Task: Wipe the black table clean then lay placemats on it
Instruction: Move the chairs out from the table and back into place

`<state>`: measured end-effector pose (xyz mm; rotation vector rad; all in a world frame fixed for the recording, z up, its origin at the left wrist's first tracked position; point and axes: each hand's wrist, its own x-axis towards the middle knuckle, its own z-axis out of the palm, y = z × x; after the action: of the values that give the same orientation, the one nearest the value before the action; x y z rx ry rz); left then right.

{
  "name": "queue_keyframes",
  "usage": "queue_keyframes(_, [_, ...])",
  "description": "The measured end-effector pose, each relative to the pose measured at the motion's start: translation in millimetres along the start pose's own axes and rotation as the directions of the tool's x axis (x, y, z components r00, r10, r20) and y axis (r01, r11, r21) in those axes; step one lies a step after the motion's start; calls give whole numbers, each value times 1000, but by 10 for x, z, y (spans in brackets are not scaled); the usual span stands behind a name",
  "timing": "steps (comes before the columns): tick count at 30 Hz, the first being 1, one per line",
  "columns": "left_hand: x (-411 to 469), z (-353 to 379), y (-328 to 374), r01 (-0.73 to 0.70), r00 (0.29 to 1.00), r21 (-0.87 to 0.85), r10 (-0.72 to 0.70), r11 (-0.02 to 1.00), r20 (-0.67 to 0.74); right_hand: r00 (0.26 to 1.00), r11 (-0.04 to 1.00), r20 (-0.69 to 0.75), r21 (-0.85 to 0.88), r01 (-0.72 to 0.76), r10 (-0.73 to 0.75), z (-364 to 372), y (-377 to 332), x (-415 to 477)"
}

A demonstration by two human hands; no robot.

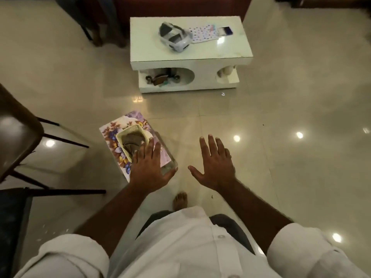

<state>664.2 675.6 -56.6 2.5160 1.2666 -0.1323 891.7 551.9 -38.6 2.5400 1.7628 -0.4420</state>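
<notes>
Arms stretch forward, palms down: left hand [149, 167], fingers straight and grasping nothing, above the basket [128, 131] (cloth [132, 140] inside); right hand [215, 163], likewise splayed and empty, right of the basket.

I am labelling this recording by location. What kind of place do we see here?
Probably a living room in a home: a low white coffee table stands on a glossy tiled floor, with what looks like a red sofa behind it.
</notes>
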Motion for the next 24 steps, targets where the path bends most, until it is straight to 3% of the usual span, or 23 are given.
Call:
queue_keyframes(8, [1250, -49, -128, 270, 958, -29, -272, 962, -89, 960, 960, 39, -48, 277, -276, -394, 184, 1880])
queue_keyframes(11, [1633, -61, -108, 367, 928, -29, -368, 930, -56, 927, 927, 88, -54, 371, -366, -516, 275, 2473])
queue_keyframes(18, [2333, -233, -29, 607, 788, -110, -614, 787, -46, 796, 797, 189, -93, 597, -575, -806, 289, 3693])
queue_keyframes(24, [2906, -431, -375, 733, 654, -197, -754, 652, -61, 695, 700, 257, -86, 709, -672, -926, -206, 4746])
